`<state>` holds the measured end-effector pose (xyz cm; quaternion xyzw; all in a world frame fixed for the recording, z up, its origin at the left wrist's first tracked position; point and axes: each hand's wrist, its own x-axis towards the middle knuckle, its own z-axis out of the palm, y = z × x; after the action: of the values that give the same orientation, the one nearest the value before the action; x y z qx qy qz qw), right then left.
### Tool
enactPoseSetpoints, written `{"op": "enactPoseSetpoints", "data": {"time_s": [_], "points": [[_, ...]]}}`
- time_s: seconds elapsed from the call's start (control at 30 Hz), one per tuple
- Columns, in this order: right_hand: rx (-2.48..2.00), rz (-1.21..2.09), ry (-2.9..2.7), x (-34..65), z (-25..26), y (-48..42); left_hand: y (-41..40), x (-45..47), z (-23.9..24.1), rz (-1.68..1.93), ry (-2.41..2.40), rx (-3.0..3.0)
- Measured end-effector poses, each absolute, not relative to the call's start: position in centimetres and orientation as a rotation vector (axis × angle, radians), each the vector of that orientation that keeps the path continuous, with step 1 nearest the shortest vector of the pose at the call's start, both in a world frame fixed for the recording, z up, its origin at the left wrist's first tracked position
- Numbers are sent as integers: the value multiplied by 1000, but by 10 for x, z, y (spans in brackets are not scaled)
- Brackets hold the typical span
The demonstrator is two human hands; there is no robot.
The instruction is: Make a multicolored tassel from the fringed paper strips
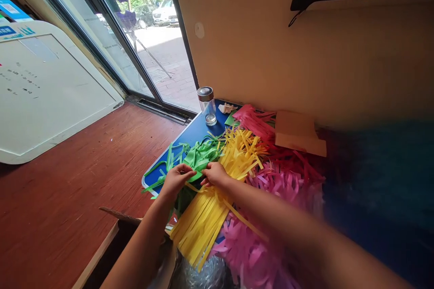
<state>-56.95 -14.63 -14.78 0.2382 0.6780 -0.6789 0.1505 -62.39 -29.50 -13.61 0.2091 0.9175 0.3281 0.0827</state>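
Note:
My left hand (176,178) and my right hand (214,173) meet over a long bundle of yellow paper strips (203,221) on a blue table (190,137). Both hands have their fingers curled in a pinch at the middle of the bundle, where a thin yellow strip runs across it. A heap of green paper strips (196,153) lies just beyond my left hand. More yellow strips (242,149) fan out past my right hand. Pink strips (281,183) lie to the right and below.
A glass jar with a metal lid (207,105) stands at the table's far corner beside a crumpled white tissue (226,108). Red strips (254,122) and brown cardboard (298,133) lie by the wall. An open cardboard box (111,244) sits on the wooden floor (68,189).

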Motion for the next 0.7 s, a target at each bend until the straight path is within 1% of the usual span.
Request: {"op": "enactPoseSetpoints", "data": {"time_s": [0.13,0.23,0.3,0.37,0.43,0.47,0.5,0.57,0.7], "points": [[620,-1790,2240,-560,-138,-151,-290,-616,-118,683,2981,682],[513,-1666,2545,-545,-125,-156,-286,-609,-106,405,3068,771],[293,-1526,2767,-537,-120,-158,-284,-608,-100,246,3080,818],[-101,-1149,3008,-535,-122,-158,-284,-614,-91,116,3101,843],[-441,-640,3126,-535,-131,-158,-286,-626,-79,5,3140,853],[-521,-444,3140,-536,-136,-157,-288,-634,-72,-46,3168,849],[-541,-337,3143,-536,-141,-157,-291,-643,-63,-91,3200,838],[-535,-256,3160,-536,-149,-157,-296,-661,-43,-159,3278,802],[-508,-270,3139,-534,-150,-161,-304,-693,15,-219,3460,758]]}}
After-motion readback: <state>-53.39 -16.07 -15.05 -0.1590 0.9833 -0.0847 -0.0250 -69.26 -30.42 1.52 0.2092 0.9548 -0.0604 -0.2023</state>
